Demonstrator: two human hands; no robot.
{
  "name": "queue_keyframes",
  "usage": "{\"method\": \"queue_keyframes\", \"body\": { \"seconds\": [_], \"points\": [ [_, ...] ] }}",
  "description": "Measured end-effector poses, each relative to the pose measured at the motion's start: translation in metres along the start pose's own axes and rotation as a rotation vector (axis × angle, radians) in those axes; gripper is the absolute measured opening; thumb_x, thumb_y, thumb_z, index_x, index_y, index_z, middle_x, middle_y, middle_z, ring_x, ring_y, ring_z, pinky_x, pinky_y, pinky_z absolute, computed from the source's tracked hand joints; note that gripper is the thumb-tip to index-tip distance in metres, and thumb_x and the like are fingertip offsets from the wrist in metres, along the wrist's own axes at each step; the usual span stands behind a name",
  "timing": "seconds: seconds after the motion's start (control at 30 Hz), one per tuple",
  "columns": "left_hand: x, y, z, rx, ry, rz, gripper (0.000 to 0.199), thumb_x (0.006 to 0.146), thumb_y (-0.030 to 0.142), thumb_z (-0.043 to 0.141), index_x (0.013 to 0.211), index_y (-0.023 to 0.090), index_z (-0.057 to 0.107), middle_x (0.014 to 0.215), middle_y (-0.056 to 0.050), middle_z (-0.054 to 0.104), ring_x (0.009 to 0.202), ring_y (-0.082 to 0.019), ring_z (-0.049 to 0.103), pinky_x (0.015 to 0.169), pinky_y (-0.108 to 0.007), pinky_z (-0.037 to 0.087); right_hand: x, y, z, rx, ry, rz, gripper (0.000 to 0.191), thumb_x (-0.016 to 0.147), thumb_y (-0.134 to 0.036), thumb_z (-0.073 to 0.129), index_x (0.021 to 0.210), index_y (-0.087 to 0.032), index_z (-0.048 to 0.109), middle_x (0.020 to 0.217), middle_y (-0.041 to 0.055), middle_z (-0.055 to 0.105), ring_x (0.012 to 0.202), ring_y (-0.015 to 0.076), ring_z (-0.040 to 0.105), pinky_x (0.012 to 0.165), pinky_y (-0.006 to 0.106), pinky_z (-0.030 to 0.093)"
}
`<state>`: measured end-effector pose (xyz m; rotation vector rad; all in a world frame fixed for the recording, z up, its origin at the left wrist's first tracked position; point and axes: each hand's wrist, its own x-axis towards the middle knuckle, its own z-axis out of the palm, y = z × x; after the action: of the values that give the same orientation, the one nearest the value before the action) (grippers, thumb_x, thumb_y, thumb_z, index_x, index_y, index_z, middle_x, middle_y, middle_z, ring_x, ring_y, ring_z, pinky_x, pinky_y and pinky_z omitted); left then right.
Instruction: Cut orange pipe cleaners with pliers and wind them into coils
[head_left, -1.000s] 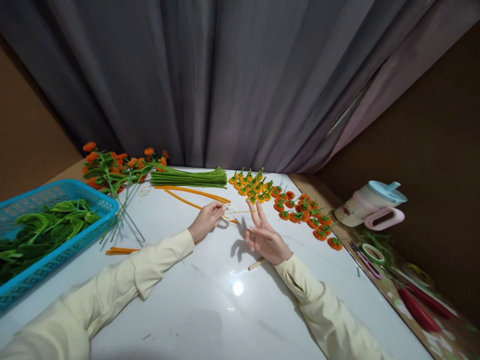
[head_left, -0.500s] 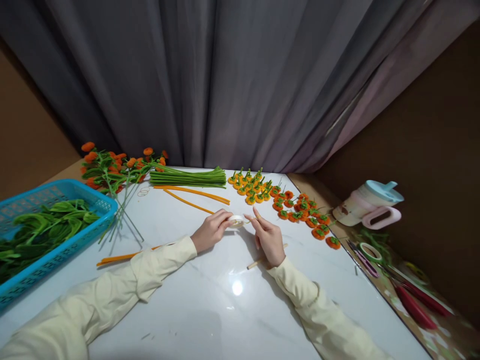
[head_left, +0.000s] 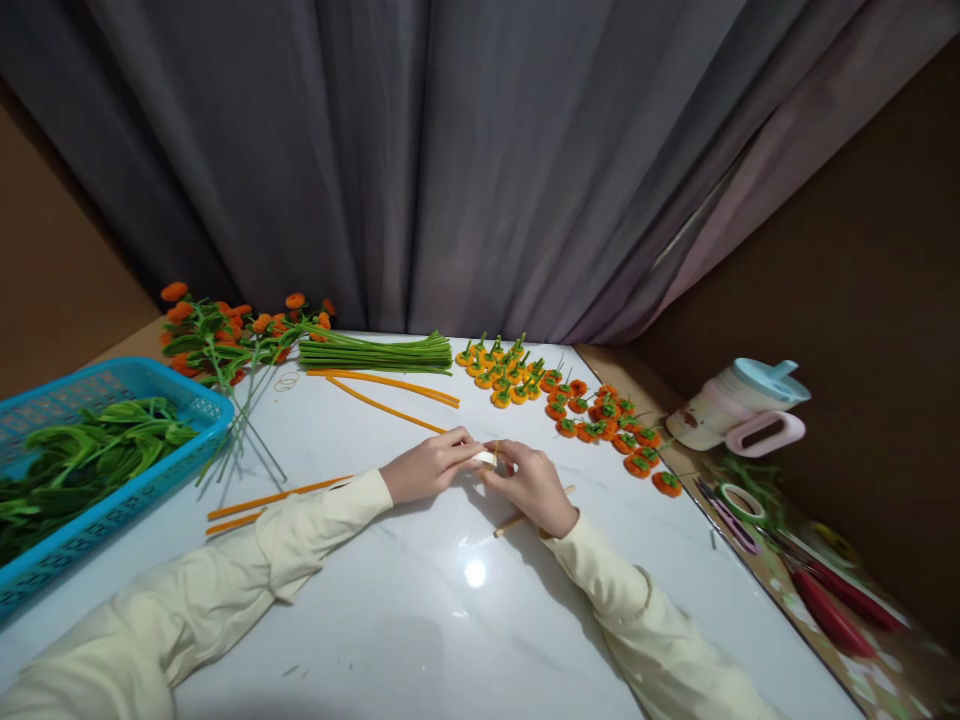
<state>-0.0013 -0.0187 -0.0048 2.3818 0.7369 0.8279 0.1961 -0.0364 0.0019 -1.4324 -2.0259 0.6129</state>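
Near the middle of the white table, my left hand [head_left: 429,468] has its fingers closed on a small white roll [head_left: 486,458]. Close beside it on the right, my right hand [head_left: 532,488] is pinched at the roll's right side, with a thin yellowish piece [head_left: 496,449] at its fingertips. The two hands nearly touch, and part of the roll is hidden by the fingers. A thin wooden stick [head_left: 510,526] lies under my right hand. Orange strips [head_left: 292,494] lie behind my left forearm, and more orange strips [head_left: 394,386] are beyond the hands.
A blue basket [head_left: 150,475] of green leaves stands left. Orange flowers on stems [head_left: 217,335] and green stems [head_left: 375,353] lie at the back. Yellow flower heads [head_left: 501,375] and orange ones [head_left: 604,410] spread right. A lidded cup [head_left: 720,405] and red-handled pliers [head_left: 832,612] sit at the right.
My right hand has turned, its raised fingers have curled in, and it has come closer to my left hand. The white roll has tilted and moved slightly right and down.
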Motion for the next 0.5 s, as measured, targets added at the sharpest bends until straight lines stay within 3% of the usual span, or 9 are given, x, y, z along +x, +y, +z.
{"method": "queue_keyframes", "body": {
  "seconds": [0.2,0.5],
  "points": [
    [0.001,0.002,-0.001,-0.024,-0.002,0.008,0.033,0.096,0.025,0.033,0.111,0.014,0.060,0.097,-0.010,0.055,0.087,-0.016,0.053,0.081,-0.025,0.043,-0.005,-0.007,0.001,-0.213,0.036,-0.043,0.023,0.077,-0.036,0.069,0.091,-0.019,0.063,0.077,0.0042,0.061,0.068,0.0197,0.055,0.059,0.026,0.033],
    [0.002,0.018,0.007,0.019,0.128,-0.112,0.023,0.093,0.033,0.045,0.091,0.015,0.059,0.088,-0.006,0.055,0.074,-0.013,0.052,0.073,-0.024,0.044,-0.005,0.001,0.013,-0.294,0.042,-0.169,0.009,0.083,-0.016,0.053,0.090,-0.019,0.057,0.070,0.0013,0.060,0.061,0.0151,0.056,0.058,0.022,0.036]
  ]
}}
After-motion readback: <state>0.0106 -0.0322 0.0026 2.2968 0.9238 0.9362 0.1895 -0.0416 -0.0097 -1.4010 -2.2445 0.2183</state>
